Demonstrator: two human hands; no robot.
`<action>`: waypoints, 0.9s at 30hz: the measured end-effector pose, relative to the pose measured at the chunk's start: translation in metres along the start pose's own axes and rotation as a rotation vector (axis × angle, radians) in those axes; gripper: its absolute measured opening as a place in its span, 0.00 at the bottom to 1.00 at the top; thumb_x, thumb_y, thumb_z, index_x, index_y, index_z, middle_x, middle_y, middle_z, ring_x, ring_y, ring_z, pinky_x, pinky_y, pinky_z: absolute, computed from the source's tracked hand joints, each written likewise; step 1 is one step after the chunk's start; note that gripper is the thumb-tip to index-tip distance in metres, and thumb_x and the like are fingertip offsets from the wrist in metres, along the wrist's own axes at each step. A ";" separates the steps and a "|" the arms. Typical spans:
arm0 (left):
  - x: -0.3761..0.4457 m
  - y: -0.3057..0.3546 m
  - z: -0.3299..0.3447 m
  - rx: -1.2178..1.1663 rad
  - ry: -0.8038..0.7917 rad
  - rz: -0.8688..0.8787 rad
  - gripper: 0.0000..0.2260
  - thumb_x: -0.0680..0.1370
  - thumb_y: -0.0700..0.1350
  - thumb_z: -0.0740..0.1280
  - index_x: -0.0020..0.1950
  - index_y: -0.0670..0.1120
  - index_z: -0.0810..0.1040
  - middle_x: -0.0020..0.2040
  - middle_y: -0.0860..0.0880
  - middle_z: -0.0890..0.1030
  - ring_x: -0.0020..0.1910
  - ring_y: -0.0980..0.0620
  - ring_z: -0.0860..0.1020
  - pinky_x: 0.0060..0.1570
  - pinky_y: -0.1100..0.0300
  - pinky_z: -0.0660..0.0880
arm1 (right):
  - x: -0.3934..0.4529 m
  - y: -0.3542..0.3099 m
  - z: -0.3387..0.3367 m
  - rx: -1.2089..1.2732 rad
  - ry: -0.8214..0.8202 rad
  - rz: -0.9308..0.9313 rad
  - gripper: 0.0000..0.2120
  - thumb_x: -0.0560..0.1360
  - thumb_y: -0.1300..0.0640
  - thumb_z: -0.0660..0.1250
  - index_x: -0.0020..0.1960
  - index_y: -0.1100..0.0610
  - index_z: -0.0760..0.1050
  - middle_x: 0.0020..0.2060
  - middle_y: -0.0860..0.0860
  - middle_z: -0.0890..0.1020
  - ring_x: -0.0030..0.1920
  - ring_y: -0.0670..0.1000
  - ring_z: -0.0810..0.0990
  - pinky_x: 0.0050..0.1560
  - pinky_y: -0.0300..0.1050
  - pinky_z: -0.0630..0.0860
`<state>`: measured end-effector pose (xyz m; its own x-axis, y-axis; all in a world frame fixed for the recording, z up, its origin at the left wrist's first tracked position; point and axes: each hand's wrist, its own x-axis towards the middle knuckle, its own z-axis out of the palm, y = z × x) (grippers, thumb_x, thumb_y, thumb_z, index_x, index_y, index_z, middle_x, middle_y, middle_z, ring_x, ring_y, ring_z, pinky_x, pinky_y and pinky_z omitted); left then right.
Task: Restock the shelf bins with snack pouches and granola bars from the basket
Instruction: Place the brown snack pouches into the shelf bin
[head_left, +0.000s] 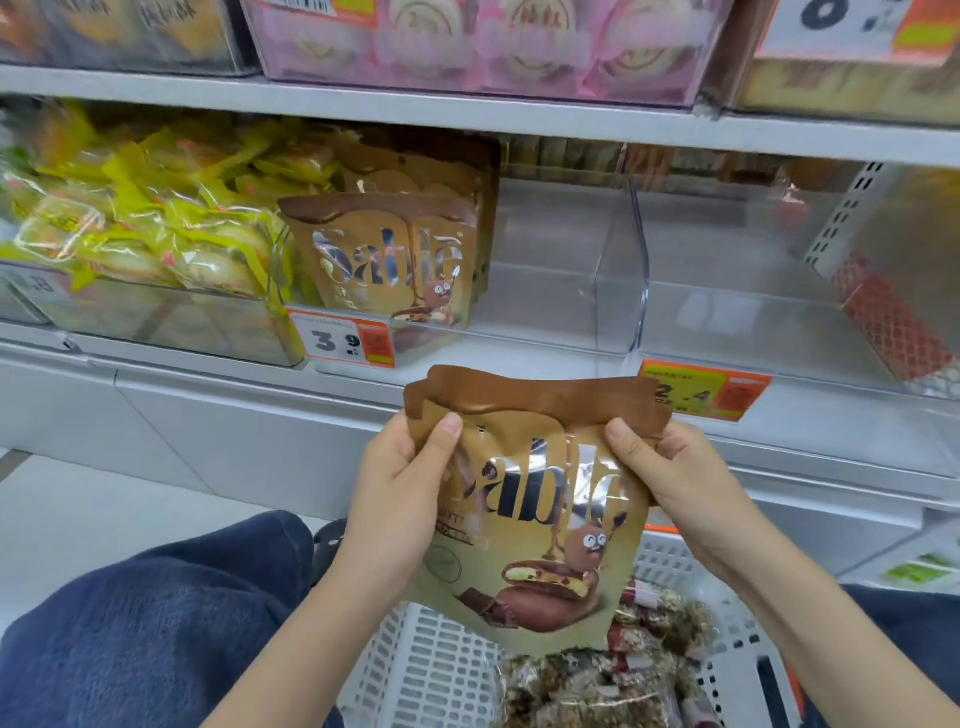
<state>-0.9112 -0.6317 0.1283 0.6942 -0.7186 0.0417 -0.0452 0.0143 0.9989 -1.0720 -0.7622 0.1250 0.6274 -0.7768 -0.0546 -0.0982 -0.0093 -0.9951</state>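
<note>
1. Now we hold the Sable pouches (530, 514) above the basket (431, 670), left hand (405, 483) and right hand (670, 473) each pinching an upper corner.
2. We should stand them upright in the clear bin (545, 322) beside the shelved pouch (384, 260).

A tan and brown snack pouch (530, 519) is standing upright at centre frame, its "Sable" front facing out, with a second pouch's brown top edge showing just behind it. More matching pouches (384, 260) are standing upright in the clear shelf bin (571, 332) above, left of centre. The clear bin to its right (753, 322) is showing its bare bottom. Granola bars (613, 675) are lying heaped in the white slotted basket (431, 670) at bottom centre, directly beneath the raised pouch.
</note>
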 end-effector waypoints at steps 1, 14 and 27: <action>0.001 0.002 -0.002 0.007 -0.013 0.020 0.10 0.80 0.42 0.61 0.41 0.41 0.76 0.33 0.49 0.81 0.35 0.52 0.78 0.42 0.57 0.74 | 0.001 -0.004 0.003 -0.038 0.033 -0.061 0.13 0.68 0.47 0.65 0.44 0.55 0.81 0.34 0.47 0.84 0.32 0.44 0.80 0.33 0.34 0.74; 0.113 0.033 -0.034 0.470 -0.005 0.385 0.05 0.76 0.40 0.67 0.49 0.50 0.75 0.44 0.53 0.79 0.42 0.58 0.76 0.44 0.70 0.70 | 0.086 -0.161 0.001 -0.755 0.552 -0.387 0.23 0.76 0.51 0.67 0.27 0.63 0.68 0.24 0.58 0.71 0.28 0.58 0.73 0.31 0.49 0.69; 0.130 0.005 -0.039 1.329 -0.166 0.554 0.16 0.80 0.57 0.55 0.64 0.53 0.70 0.56 0.51 0.77 0.60 0.48 0.71 0.64 0.55 0.58 | 0.065 -0.155 0.010 -0.715 0.696 -0.776 0.20 0.78 0.55 0.65 0.31 0.64 0.70 0.21 0.50 0.69 0.25 0.44 0.67 0.28 0.33 0.61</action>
<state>-0.7931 -0.6985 0.1395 0.2812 -0.9071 0.3134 -0.9597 -0.2652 0.0933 -1.0077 -0.8048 0.2745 0.1899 -0.5785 0.7933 -0.4186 -0.7786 -0.4675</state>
